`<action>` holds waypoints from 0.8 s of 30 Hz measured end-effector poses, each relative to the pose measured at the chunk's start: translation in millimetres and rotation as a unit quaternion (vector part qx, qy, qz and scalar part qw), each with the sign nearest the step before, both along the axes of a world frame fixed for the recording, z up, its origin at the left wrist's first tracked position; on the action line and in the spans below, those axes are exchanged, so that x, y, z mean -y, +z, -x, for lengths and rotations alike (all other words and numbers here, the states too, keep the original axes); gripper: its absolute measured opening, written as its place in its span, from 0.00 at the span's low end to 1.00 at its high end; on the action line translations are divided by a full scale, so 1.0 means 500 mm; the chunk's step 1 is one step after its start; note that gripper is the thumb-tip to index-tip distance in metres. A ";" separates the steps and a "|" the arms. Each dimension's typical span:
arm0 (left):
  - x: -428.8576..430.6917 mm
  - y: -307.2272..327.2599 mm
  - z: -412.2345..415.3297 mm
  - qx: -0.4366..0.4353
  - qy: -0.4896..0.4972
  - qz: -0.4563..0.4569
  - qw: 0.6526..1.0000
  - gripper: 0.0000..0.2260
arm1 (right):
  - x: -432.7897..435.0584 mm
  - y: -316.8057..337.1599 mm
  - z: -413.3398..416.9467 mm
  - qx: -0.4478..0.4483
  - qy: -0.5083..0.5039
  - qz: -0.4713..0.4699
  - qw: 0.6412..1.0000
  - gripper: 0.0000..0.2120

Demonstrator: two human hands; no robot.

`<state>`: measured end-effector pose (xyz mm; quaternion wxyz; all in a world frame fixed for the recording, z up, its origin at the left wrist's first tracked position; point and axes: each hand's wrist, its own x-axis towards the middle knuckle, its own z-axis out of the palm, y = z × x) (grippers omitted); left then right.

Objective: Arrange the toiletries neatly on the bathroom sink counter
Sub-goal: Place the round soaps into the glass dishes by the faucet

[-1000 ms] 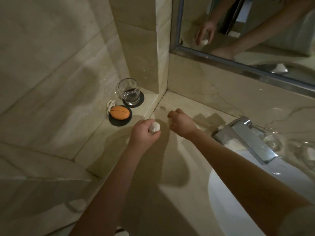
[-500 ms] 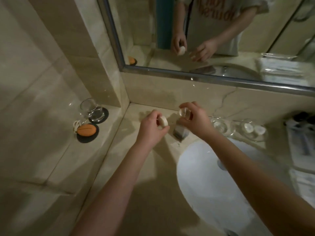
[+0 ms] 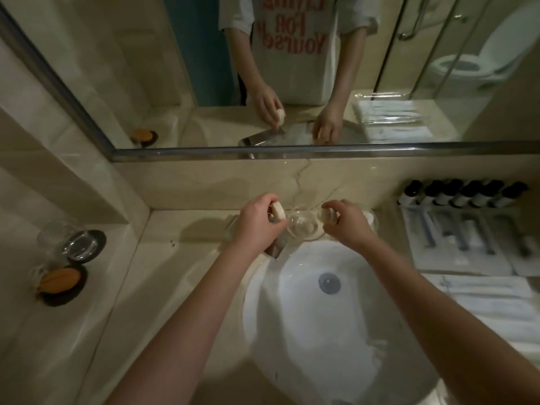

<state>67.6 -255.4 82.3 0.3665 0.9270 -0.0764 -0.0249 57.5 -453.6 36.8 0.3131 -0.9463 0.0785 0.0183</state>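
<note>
Behind the sink basin (image 3: 336, 317), the left hand (image 3: 257, 226) pinches a round soap bar (image 3: 277, 212) and the right hand (image 3: 347, 222) pinches what looks like a clear glass lid (image 3: 329, 214), beside a glass dish (image 3: 304, 228); a loose pinch could drop either into the basin.

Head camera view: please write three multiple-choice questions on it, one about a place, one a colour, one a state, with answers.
1. Where does the drinking glass stand?
A) in the basin
B) on a black coaster on the left ledge
C) on the towels

2. What colour is the oval object beside it?
A) blue
B) green
C) orange

3. What is the left hand doing?
A) gripping a round white soap
B) lying flat on the counter
C) turning the tap

Answers: 1 B, a dark disc shows under the glass; 2 C, it is plainly orange; 3 A, its fingers curl round the soap.
</note>
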 end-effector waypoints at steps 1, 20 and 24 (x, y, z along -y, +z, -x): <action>0.009 -0.002 -0.008 0.002 -0.005 -0.014 1.000 0.20 | 0.011 -0.012 -0.011 -0.016 0.000 0.006 1.000 0.23; 0.034 -0.050 -0.091 -0.028 -0.006 -0.043 0.999 0.19 | 0.017 -0.118 -0.130 -0.074 0.167 0.231 0.956 0.29; 0.055 -0.059 -0.120 -0.022 -0.041 -0.086 0.995 0.24 | 0.044 -0.098 -0.147 -0.091 0.260 0.190 0.943 0.29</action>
